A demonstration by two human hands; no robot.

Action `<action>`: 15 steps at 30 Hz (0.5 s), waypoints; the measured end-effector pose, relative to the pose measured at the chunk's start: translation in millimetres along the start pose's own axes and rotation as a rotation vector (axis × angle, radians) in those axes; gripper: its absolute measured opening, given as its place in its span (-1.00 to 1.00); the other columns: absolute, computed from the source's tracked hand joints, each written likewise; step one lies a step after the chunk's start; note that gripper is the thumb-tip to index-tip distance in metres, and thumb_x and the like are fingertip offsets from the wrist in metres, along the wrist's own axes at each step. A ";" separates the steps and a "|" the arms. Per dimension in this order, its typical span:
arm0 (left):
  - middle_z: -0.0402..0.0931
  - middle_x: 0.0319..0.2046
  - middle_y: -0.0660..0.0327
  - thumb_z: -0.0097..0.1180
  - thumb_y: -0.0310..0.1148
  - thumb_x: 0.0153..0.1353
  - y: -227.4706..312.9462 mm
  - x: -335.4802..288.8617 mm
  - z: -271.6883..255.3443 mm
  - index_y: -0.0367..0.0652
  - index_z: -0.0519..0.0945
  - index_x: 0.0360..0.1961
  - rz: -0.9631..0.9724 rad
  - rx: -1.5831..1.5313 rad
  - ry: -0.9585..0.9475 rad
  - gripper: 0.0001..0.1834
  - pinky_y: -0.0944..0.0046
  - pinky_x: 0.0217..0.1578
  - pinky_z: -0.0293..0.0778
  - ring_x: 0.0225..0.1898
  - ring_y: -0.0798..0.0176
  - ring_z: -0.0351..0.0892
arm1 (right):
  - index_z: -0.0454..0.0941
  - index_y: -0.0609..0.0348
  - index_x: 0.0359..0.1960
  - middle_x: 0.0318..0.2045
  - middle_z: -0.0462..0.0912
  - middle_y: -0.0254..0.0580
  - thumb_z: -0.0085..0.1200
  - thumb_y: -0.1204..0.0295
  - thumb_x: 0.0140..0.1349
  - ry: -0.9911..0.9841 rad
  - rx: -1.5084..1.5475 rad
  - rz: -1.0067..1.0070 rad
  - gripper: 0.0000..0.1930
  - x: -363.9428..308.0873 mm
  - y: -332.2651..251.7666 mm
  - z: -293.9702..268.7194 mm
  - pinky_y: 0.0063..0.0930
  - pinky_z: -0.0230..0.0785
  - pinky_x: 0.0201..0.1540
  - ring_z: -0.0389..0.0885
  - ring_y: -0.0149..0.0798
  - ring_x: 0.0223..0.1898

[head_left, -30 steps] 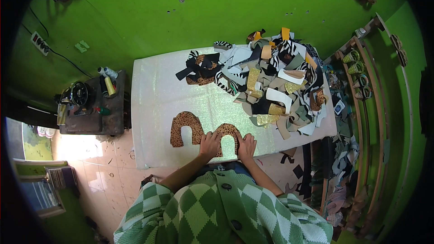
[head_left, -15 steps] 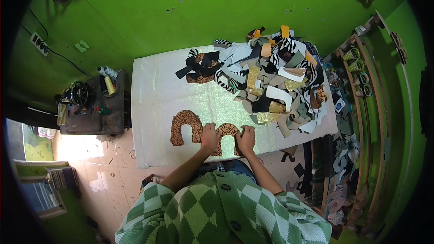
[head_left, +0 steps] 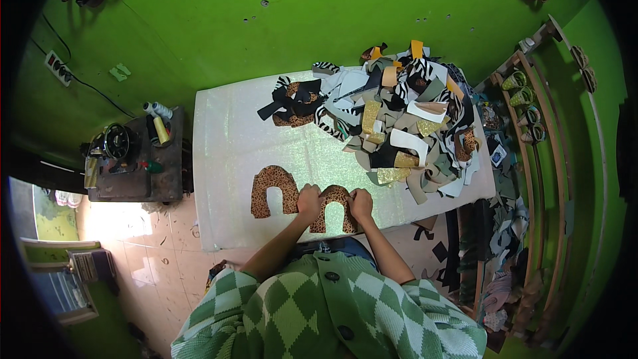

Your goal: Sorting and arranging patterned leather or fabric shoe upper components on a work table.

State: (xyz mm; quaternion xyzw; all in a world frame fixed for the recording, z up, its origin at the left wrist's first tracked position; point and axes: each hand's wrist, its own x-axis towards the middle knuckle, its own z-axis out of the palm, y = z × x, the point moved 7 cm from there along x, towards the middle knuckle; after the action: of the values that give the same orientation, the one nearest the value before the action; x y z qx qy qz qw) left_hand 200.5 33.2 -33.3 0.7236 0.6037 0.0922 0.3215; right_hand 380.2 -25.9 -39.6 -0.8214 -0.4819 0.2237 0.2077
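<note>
Between the two hands, at the near edge of a white sheeted table (head_left: 246, 143), lies an arch of leopard print (head_left: 334, 195), legs toward 6 o'clock. The left hand (head_left: 308, 201) is at its 10 o'clock shoulder, fingers bent and closed on that edge; the right hand (head_left: 361, 205) has thumb and fingertips pinched together on the 2 o'clock shoulder. A second leopard-print arch (head_left: 261, 198) lies flat at 9 o'clock from the hands, just beside the left one and also with its legs downward.

For writing, a small bluish packet (head_left: 497, 155), between 2 and 3 o'clock from the hands, carries markings too small to read. As for holders, a wooden rack (head_left: 535, 103) at 2 o'clock bears green sandals (head_left: 518, 88) along its side. At 10 o'clock, a dark stand (head_left: 166, 183) carries thread spools (head_left: 161, 130), yellow and pale, near a machine with a black wheel (head_left: 116, 141). A heap of scraps (head_left: 405, 123), in zebra, gold, grey and white, covers the table from 1 to 2 o'clock, and a smaller dark pile (head_left: 307, 91) sits at 11 o'clock
</note>
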 end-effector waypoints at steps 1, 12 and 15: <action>0.46 -0.35 0.00 0.30 -0.39 -0.04 0.7 0.0 -1.1 -0.18 0.55 -0.43 0.013 -0.021 0.005 -0.81 0.06 -0.22 0.45 -0.24 -0.04 0.50 | 0.58 0.24 -0.51 -0.50 0.60 -0.07 0.32 0.42 -0.10 0.062 -0.002 -0.044 -0.81 -1.2 -1.4 -3.6 -0.30 0.42 -0.28 0.60 -0.09 -0.39; 0.56 -0.53 0.25 0.27 -0.34 0.08 -36.3 -1.0 -30.6 -0.24 0.59 -0.29 -0.009 -0.711 -0.300 -0.77 0.42 -0.51 0.46 -0.48 0.43 0.54 | 0.57 0.29 -0.36 -0.51 0.57 -0.42 0.23 0.53 0.08 -0.562 0.676 -0.067 -0.87 28.7 -20.3 -13.9 -0.70 0.29 -0.43 0.46 -0.60 -0.49; 0.55 -0.39 0.34 0.19 -0.39 0.17 -56.2 -7.7 -49.6 -0.19 0.54 -0.24 -0.110 -0.789 -0.382 -0.84 0.47 -0.38 0.52 -0.36 0.53 0.53 | 0.56 0.27 -0.30 -0.50 0.58 -0.41 0.23 0.50 0.09 -0.711 0.633 -0.043 -0.83 32.4 -50.6 -7.5 -0.69 0.33 -0.50 0.49 -0.60 -0.49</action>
State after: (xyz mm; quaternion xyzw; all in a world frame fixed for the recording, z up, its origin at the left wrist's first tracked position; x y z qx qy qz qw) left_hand 126.9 47.2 -25.2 0.5163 0.4897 0.1627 0.6835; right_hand 363.2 24.5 -10.7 -0.5799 -0.4482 0.6224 0.2747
